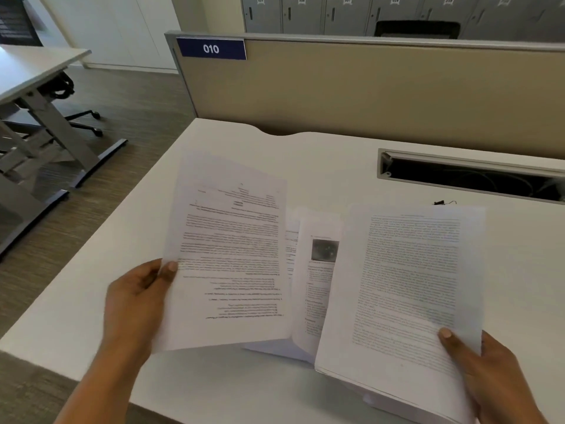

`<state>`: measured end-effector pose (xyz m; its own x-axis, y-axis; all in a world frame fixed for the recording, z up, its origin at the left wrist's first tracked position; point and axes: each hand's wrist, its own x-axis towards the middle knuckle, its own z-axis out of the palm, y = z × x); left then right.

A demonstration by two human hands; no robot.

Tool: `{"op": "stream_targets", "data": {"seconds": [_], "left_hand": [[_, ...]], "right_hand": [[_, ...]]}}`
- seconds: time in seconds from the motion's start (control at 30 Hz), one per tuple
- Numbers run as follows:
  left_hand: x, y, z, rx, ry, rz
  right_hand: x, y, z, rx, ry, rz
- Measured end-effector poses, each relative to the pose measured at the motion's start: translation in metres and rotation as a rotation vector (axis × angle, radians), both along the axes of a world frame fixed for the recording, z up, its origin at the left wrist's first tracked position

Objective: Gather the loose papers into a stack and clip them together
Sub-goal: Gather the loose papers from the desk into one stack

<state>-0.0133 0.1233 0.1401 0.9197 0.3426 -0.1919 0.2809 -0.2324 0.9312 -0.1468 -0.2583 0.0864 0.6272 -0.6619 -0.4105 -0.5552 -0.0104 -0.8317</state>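
Printed sheet (229,255) held up over the white desk (336,160), tilted, text blurred. Left hand (137,298) pinches its left edge, thumb on the front face, fingers curled behind. Second printed page (409,286), dense text, held by the right hand (486,362) at its lower right corner, thumb pressed on top, fingers under; more sheets appear to lie beneath it, count unclear. Between the two, a page with a dark photo (319,270) lies flat on the desk, partly covered by both held sheets, with another sheet edge just showing to its left. Small black binder clip (441,202) on the desk just beyond the right page's top edge, untouched. Behind it an open cable slot (470,179) in the desktop. Tan divider panel (367,93) at the desk's far edge carries a blue label "010" (211,49). Grey lockers (336,13) beyond.
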Motion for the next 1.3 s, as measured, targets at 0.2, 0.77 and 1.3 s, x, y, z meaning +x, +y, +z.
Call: {"op": "stream_targets", "data": {"seconds": [0.2, 0.77, 1.3], "left_hand": [[-0.002, -0.012, 0.029, -0.136, -0.054, 0.014], [-0.027, -0.136, -0.007, -0.264, 0.144, -0.343], [-0.020, -0.148, -0.020, -0.433, 0.325, -0.455]], "right_hand": [[0.003, 0.002, -0.005, 0.065, -0.053, -0.001], [0.013, 0.017, 0.028, 0.208, -0.102, 0.218], [0.009, 0.013, 0.019, 0.303, -0.164, 0.204]]}}
